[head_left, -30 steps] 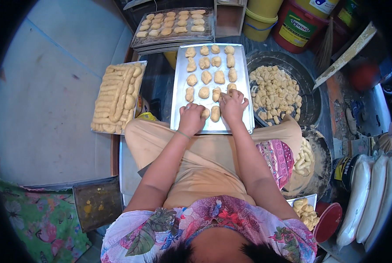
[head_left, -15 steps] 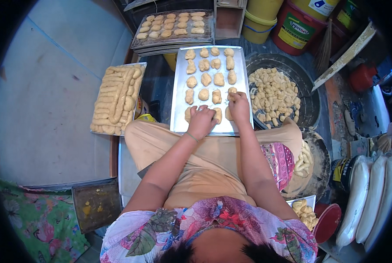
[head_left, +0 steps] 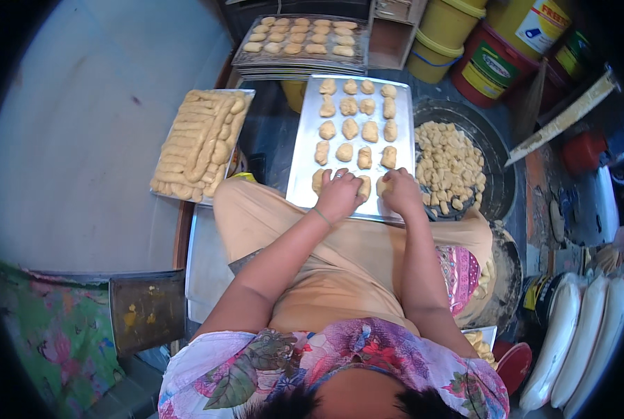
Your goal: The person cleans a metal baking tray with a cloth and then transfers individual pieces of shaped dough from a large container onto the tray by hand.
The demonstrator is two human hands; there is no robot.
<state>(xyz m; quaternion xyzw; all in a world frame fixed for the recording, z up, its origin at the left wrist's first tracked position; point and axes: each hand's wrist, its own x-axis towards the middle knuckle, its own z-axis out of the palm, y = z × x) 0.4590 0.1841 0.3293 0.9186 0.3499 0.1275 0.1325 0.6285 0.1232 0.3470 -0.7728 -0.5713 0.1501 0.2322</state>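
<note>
An aluminium tray [head_left: 299, 160] across my knees holds rows of small, rough pale dough pieces [head_left: 370, 131]. My left hand [head_left: 341, 194] rests at the tray's near edge, curled fingers on a middle piece [head_left: 363, 186] of the nearest row, with another piece [head_left: 317, 181] partly hidden beside it. My right hand [head_left: 403, 193] is at the same row's right end, fingers closed on a piece [head_left: 384, 184] there, partly covering it. Both forearms come up from the bottom of the picture.
A tray of long dough rolls [head_left: 196, 143] is at left, stacked trays [head_left: 298, 66] behind. Right are a black basin [head_left: 497, 181] of dough bits, buckets [head_left: 437, 56], a wooden plank [head_left: 563, 115] and white sacks [head_left: 584, 342]. A dark pan [head_left: 144, 314] is lower left.
My right hand has come down from a piece one row farther back to the nearest row. My left hand has shifted onto the middle piece. The whole view has shifted a little.
</note>
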